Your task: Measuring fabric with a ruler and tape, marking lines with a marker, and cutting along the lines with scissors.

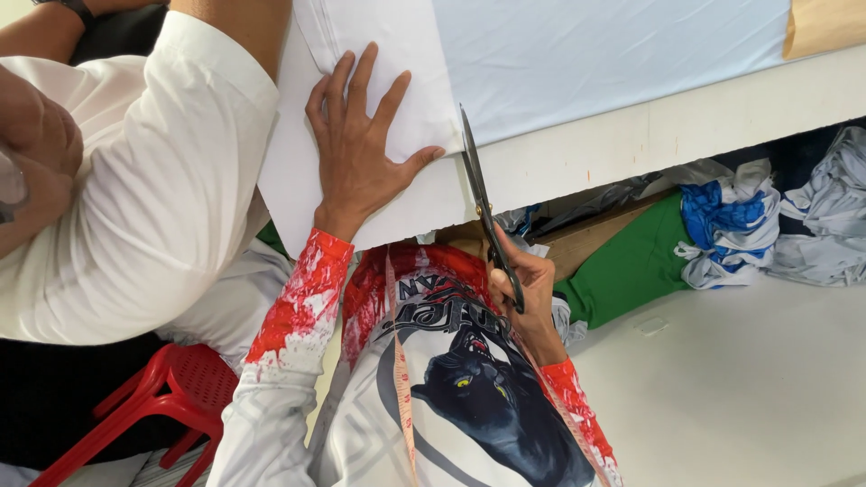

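Observation:
My left hand [356, 153] lies flat, fingers spread, on a white sheet of cloth [410, 54] at the near edge of a white table [677, 135]. My right hand [528, 289] grips the handles of long black scissors [474, 171]. Their blades point up along the right edge of the white sheet, just beside my left thumb. A yellow measuring tape [401, 379] hangs over my printed shirt.
Pale blue cloth [613, 54] covers the tabletop, with brown paper [825, 22] at the far right corner. Green [631, 271], blue and grey garments [812, 216] are heaped under the table. Another person in a white shirt [153, 180] stands close on the left by a red plastic stool [171, 388].

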